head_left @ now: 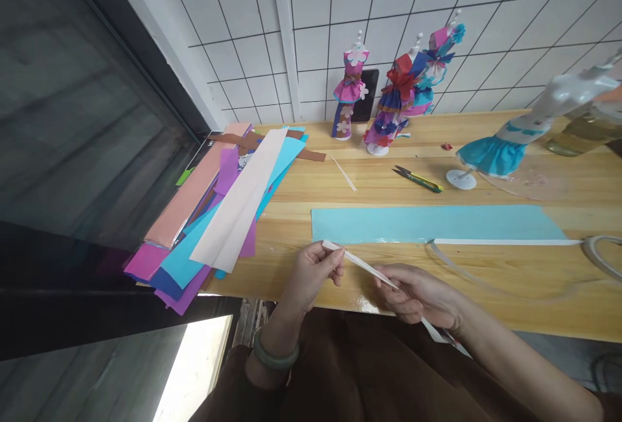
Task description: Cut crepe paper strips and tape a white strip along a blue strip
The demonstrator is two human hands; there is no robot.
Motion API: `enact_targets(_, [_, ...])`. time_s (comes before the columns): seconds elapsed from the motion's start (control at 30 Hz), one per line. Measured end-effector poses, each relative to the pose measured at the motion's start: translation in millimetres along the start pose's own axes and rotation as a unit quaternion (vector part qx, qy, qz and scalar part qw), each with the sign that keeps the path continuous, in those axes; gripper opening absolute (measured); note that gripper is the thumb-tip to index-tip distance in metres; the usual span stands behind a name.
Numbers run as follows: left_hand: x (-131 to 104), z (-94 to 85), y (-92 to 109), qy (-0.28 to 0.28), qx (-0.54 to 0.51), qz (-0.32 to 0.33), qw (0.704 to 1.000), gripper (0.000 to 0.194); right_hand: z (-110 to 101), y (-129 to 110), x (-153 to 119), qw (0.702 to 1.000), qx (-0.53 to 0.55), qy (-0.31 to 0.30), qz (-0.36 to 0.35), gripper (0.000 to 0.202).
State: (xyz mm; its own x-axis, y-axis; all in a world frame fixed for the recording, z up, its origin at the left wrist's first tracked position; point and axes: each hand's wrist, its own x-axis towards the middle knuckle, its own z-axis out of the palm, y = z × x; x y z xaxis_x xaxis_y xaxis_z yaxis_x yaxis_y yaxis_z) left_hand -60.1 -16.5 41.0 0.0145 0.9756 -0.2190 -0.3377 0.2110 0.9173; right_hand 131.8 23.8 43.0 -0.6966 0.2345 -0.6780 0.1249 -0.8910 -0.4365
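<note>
My left hand (311,273) pinches the upper end of a narrow white strip (362,263) between thumb and fingers. Lower down, my right hand (420,292) is closed around the same strip, and its tail hangs out below the palm. Both hands are just over the front edge of the wooden table. Beyond them lies a long light-blue paper strip (403,222), flat. White tape (505,242) runs along its near right edge, leading to a tape roll (605,253) at the far right. A loose, pale backing strip curls beside it.
Colored paper sheets (243,208) are piled on the left. Yellow-green thread snips (418,179) and a thin pale scrap (344,173) lie mid-table. Small dressed mannequins (350,85) stand at the back, near a dark phone (367,94). A white mannequin with a turquoise skirt (500,150) stands right, before a jar (578,133).
</note>
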Motion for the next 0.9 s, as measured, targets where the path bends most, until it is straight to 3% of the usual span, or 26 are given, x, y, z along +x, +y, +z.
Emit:
enact_targets(0.23, [-10, -10.5, 5, -0.05, -0.031, -0.041, 0.997, 0.022, 9, -4, 2, 0.974, -0.179, 0.068, -0.123, 0.034])
enact_targets(0.37, [-13, -20.7, 4, -0.033, -0.009, -0.044, 0.998, 0.026, 9, -5, 0, 0.917, -0.334, 0.13, -0.175, 0.039])
enact_targets(0.53, [-10, -27.1, -3, 0.043, 0.095, -0.034, 0.994, 0.029, 13, -9, -4, 0.83, -0.476, 0.183, -0.226, 0.037])
enact_targets(0.67, [-9, -31.1, -5, 0.03, 0.103, -0.064, 0.992, 0.042, 12, -11, -5, 0.785, -0.536, 0.202, -0.234, 0.036])
enact_targets(0.9, [-9, -32.5, -1, 0.01, 0.112, -0.086, 0.99, 0.028, 13, -12, -6, 0.755, -0.566, 0.217, -0.249, 0.033])
